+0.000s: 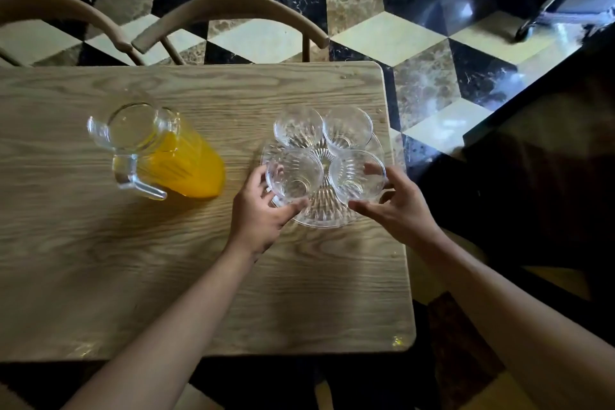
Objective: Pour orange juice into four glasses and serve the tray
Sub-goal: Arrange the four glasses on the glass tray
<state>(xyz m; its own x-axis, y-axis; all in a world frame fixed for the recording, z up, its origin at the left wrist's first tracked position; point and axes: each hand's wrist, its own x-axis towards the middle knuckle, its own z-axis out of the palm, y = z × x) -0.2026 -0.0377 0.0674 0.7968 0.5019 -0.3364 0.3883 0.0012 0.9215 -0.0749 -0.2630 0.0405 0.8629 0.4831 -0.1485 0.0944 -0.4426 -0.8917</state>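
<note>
Four glasses: we see them empty, clustered upright on the clear ribbed tray (317, 215) near the table's (100, 260) right edge.
Left hand (258, 210): our fingers wrap the near-left glass (294, 176).
Right hand (397, 206): we curl loosely round the near-right glass (357, 175); firm grip or not, we cannot tell.
Far glasses: far-left glass (298, 126), far-right glass (347, 126), untouched.
Jug (169, 156): full of orange juice, well left of the tray, handle turned to the near edge.
Key relation: we judge our left hand nearer the jug.
</note>
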